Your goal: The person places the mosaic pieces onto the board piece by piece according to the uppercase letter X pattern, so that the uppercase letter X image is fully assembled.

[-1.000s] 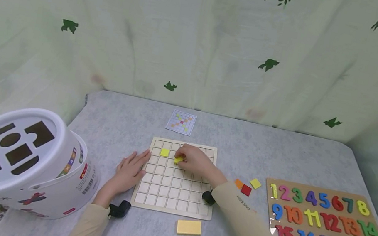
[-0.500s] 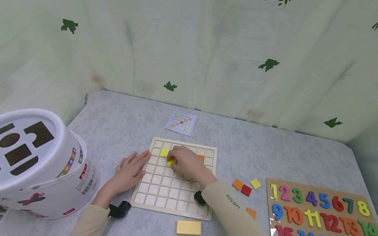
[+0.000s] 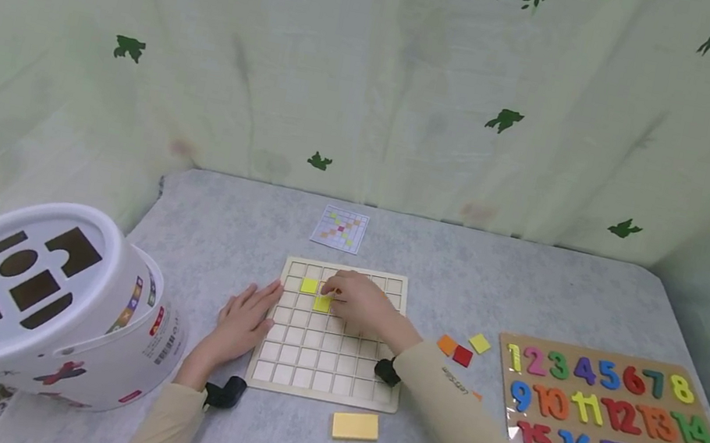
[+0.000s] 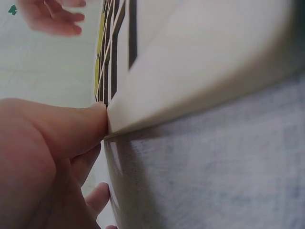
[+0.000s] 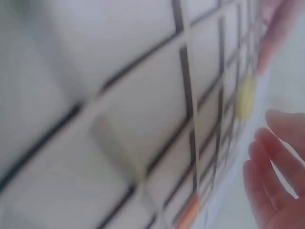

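Two hands at grid board (image 3: 330,360), right hand (image 3: 362,303) fingers pinching yellow tile (image 3: 322,304), left hand (image 3: 245,317) flat (fingers straight).

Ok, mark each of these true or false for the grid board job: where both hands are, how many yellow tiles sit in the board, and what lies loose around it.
1. The left hand rests flat against the left edge of the wooden grid board. True.
2. The right hand is over a yellow tile on the board. True.
3. The board holds no other yellow tile. False: a second yellow tile sits up-left of it.
4. The yellow block lies inside the board. False: it lies on the table, nearer the person than the board.
5. The number puzzle lies left of the board. False: it lies right.
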`<state>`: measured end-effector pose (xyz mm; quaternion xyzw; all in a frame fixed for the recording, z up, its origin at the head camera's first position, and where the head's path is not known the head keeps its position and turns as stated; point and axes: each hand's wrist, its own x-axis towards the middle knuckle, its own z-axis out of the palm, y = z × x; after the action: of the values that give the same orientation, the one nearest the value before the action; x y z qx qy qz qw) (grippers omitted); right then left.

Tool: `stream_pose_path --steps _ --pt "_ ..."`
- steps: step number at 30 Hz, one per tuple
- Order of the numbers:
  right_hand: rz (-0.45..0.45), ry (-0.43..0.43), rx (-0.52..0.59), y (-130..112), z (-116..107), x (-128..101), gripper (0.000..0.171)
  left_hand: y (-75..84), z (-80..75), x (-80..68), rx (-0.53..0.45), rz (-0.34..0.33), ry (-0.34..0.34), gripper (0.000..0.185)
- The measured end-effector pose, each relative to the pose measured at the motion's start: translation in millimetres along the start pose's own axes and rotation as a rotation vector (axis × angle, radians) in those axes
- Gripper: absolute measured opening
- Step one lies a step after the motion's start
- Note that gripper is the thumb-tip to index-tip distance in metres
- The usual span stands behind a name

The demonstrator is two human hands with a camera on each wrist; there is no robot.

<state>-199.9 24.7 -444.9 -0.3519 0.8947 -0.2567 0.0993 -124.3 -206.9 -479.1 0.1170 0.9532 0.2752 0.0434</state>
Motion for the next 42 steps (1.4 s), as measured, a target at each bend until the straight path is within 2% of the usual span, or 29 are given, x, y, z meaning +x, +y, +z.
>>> stream_pose_path --steps 6,8,15,21,25,28,37,42 --pt "0.086 0.084 0.168 30.0 -26.8 -46.1 0.021 1.3 0.0 -1.0 -0.006 0.001 -0.005 0.054" --pt "0.109 0.112 0.188 42.2 -34.1 -66.0 0.02 1.5 -0.3 -1.1 -0.007 0.0 -0.005 0.053" --pt "0.187 0.163 0.114 76.6 -43.4 -123.5 0.017 1.7 -1.9 -1.2 -0.004 -0.003 -0.004 0.053" --pt "0.246 0.112 -0.009 85.1 -39.0 -146.5 0.02 1.3 -1.8 -0.7 -0.014 -0.003 -0.005 0.053" --pt "0.27 0.105 -0.082 83.9 -34.9 -149.2 0.022 0.6 -1.1 -0.3 -0.013 -0.002 -0.002 0.053" --pt "0.26 0.124 -0.085 81.8 -33.2 -145.7 0.021 0.4 -0.8 0.0 -0.01 -0.005 -0.003 0.054" --pt "0.195 0.134 0.047 62.6 -35.1 -113.2 0.026 0.9 -0.5 0.0 -0.01 -0.008 -0.005 0.054" --pt "0.113 0.128 0.073 52.0 -30.9 -88.9 0.022 0.2 0.8 0.4 -0.01 -0.002 0.001 0.054"
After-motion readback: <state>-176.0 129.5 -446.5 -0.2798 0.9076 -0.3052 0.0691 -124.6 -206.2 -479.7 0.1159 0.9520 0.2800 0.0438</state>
